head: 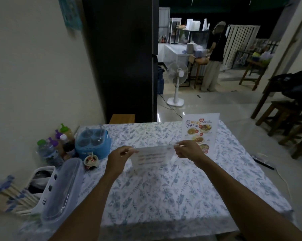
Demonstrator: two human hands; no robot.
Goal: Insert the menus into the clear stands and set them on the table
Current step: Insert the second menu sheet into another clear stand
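A second menu [153, 156] is pinched by its upper corners between the left hand [118, 160] and the right hand [188, 150], above the table [164, 197], just before the standing menu stand [200, 132]; that stand could be toppled if the sheet is swung forward

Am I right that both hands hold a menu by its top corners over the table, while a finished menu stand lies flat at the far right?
Not quite. In the head view the finished menu stand stands upright, not flat. The rest holds: the left hand and right hand hold the menu by its top corners over the table.
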